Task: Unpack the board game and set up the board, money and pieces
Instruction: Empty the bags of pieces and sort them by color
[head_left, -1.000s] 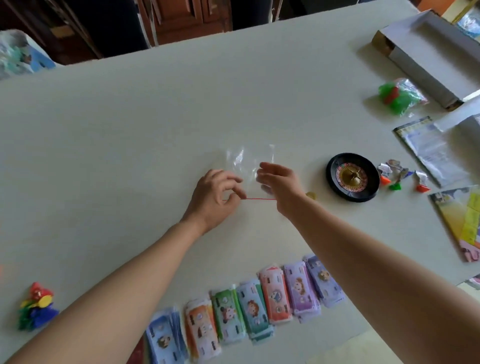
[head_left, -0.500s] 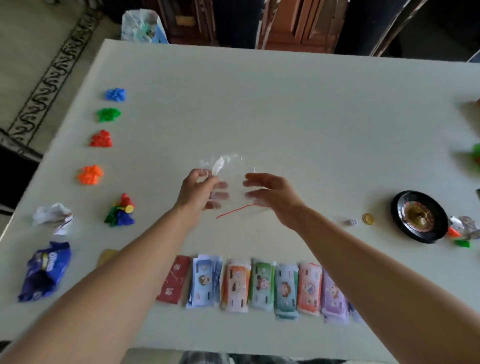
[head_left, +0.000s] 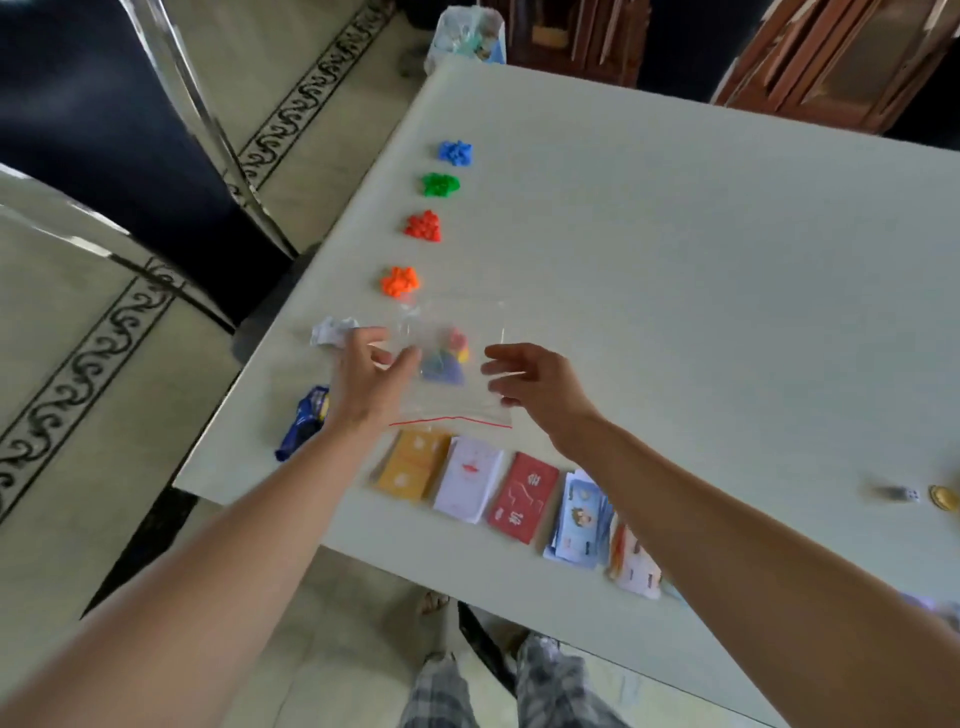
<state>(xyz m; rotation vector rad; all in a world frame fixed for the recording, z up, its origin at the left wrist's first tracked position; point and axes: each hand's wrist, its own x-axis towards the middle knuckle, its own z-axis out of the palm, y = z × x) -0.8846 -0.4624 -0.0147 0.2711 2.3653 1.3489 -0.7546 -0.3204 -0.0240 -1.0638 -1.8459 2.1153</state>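
My left hand (head_left: 369, 379) pinches the left edge of a clear zip bag (head_left: 457, 317) with a red seal line, held just above the white table (head_left: 675, 260). My right hand (head_left: 535, 384) hovers at the bag's right edge with its fingers spread. A mixed pile of coloured pieces (head_left: 447, 358) shows through the bag. Blue (head_left: 455, 153), green (head_left: 440, 184), red (head_left: 423, 226) and orange (head_left: 399, 281) piece piles line the table's left side. Card stacks, yellow (head_left: 413, 465), white (head_left: 470, 486) and red (head_left: 522, 496), lie by the near edge, then blue money (head_left: 582, 519).
Crumpled white paper (head_left: 332, 331) and a blue wrapper (head_left: 304, 421) lie at the table's left edge. A die (head_left: 909, 493) and a gold coin (head_left: 943, 496) sit at the far right. A dark chair (head_left: 156, 156) stands left of the table.
The view swung left. The bag travelled left with my left hand and now hangs over the mixed pieces. My right hand let go of the seal and opened.
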